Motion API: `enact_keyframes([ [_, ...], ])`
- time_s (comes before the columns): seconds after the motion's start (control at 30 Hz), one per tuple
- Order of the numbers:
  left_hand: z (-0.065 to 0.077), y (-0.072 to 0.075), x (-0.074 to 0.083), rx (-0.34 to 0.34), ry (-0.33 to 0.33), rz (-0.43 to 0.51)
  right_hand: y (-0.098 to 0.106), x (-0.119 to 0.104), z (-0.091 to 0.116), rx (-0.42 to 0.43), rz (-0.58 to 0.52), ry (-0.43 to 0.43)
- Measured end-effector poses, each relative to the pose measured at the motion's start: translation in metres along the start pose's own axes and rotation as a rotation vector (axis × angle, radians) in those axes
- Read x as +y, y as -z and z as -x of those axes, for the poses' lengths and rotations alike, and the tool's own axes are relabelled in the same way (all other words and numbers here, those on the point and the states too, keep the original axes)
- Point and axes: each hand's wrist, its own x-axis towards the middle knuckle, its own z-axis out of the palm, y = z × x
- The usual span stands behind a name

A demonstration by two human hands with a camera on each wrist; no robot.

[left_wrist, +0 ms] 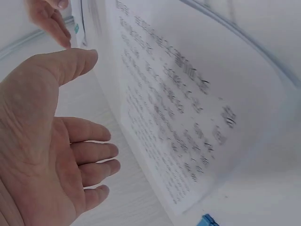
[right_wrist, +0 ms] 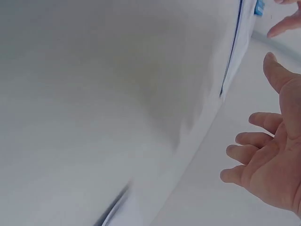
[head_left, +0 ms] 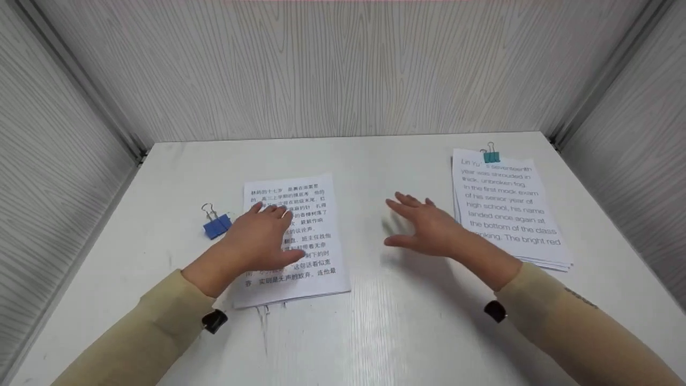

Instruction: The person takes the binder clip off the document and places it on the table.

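My left hand (head_left: 260, 241) hovers over a stack of paper (head_left: 316, 236) printed with Chinese text, its fingers spread and nothing in its grasp. In the left wrist view the palm (left_wrist: 51, 141) faces the printed sheet (left_wrist: 160, 99), with the thumb apart from the fingers. A blue binder clip (head_left: 216, 227) lies on the table just left of that stack, off the paper. My right hand (head_left: 431, 228) is held above the bare tabletop between the two stacks, fingers extended and holding nothing. The right wrist view shows its thumb raised and fingers slightly bent (right_wrist: 244, 153).
On the right lies a second paper stack (head_left: 504, 209) with English text, its sheets slightly fanned at the edges. A teal binder clip (head_left: 491, 157) grips its top edge. Wood-grain panels (head_left: 343, 69) enclose the white table (head_left: 375, 166) at the back and both sides.
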Motion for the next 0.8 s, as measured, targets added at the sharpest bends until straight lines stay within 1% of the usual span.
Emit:
enact_keyframes([
  [0.1,-0.017,0.01,0.017,0.057,-0.042,-0.007,0.014,0.033,0.02,0.032,0.008,-0.062],
  [0.2,-0.036,0.018,0.038,0.102,-0.087,-0.005,0.027,0.063,0.038,0.05,0.026,-0.129],
  [0.3,-0.055,0.025,0.063,0.138,-0.139,0.009,0.037,0.088,0.055,0.06,0.049,-0.183],
  [0.37,-0.068,0.026,0.082,0.149,-0.169,0.028,0.042,0.102,0.065,0.055,0.06,-0.221],
  [0.47,-0.086,0.024,0.111,0.156,-0.202,0.05,0.048,0.12,0.079,0.051,0.069,-0.266],
  [0.57,-0.103,0.019,0.139,0.161,-0.216,0.054,0.051,0.135,0.09,0.052,0.072,-0.302],
  [0.67,-0.117,0.01,0.164,0.152,-0.218,0.044,0.051,0.148,0.1,0.053,0.063,-0.336],
  [0.8,-0.131,-0.001,0.191,0.13,-0.228,0.04,0.049,0.163,0.112,0.047,0.069,-0.37],
])
